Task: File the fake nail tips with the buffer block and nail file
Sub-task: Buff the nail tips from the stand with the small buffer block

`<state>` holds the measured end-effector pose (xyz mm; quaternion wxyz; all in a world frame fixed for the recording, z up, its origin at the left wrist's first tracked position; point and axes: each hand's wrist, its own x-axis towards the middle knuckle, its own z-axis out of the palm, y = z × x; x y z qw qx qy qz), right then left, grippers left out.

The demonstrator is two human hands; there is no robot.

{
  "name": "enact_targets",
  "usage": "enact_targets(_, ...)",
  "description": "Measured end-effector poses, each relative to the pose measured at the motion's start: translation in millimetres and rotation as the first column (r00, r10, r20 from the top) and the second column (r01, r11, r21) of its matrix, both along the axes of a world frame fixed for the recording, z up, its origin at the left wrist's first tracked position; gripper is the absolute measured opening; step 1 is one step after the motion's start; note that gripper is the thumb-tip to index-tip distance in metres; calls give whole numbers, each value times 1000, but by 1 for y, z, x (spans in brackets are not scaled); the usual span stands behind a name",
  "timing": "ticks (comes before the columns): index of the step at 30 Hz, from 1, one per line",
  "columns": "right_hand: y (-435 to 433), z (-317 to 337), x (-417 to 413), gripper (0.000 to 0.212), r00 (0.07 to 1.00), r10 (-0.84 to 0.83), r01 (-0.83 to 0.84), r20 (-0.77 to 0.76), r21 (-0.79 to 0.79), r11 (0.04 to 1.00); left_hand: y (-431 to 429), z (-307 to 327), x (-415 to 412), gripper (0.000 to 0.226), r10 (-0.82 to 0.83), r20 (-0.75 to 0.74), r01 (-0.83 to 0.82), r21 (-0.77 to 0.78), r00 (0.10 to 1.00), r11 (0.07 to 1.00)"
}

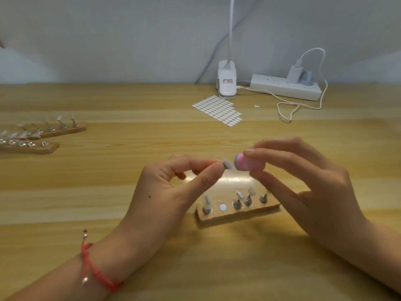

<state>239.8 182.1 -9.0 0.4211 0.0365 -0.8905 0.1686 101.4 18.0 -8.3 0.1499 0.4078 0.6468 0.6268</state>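
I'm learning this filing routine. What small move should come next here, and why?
Probably close the small gap: the right hand holds the pink buffer block just beside the nail tip pinched in the left hand, seemingly not touching, so bringing its purple end onto the tip starts filing.

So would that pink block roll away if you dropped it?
Maybe: the pink block looks rounded, so it could roll a bit. It seems light, since the right hand holds it with just fingertips.
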Motion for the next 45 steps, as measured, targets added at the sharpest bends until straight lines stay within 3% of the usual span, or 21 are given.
enact_targets(3, -4, 6, 2, 33, 999, -1, 0, -54, -8, 1000, 1, 2, 2, 11, 5, 29, -5, 1, 1000, 1000)
enact_targets(8, -14, 2, 1, 22, 999, 45, -40, -22, 209, 977, 2, 2, 3, 19, -59, 12, 59, -2, 998, 998)
enact_targets(15, 0, 5, 1, 25, 999, -4, 14, -40, 237, 971, 3, 2, 4, 25, -122, 129, 125, -20, 984, 992)
enact_targets(22, -8, 3, 4, 17, 998, 66, -63, -2, 276, 959, 3, 6, 6, 23, -124, 88, 129, -46, 988, 991)
enact_targets(24, -5, 6, 3, 21, 999, 17, -9, -28, 261, 965, 3, 6, 6, 22, -106, 95, 110, -42, 990, 993)
enact_targets(28, -13, 1, 2, 18, 995, 95, -93, 4, 239, 966, 3, 7, 8, 23, -124, 81, 126, -22, 989, 992)
enact_targets(31, -5, 6, 1, 19, 999, 30, -23, -33, 206, 978, 3, 6, 7, 22, -107, 89, 108, -6, 990, 994)
enact_targets(36, -14, -1, 1, 20, 992, 128, -129, 16, 193, 973, 3, 6, 7, 22, -113, 62, 113, 1, 992, 994)
enact_targets(40, -2, 4, 0, 26, 998, 40, -33, -47, 141, 990, 2, 2, 4, 25, -99, 51, 100, -5, 994, 995)
enact_targets(45, -9, -4, 1, 27, 993, 117, -114, -7, 175, 978, 3, 3, 4, 22, -89, 72, 91, -25, 993, 996)
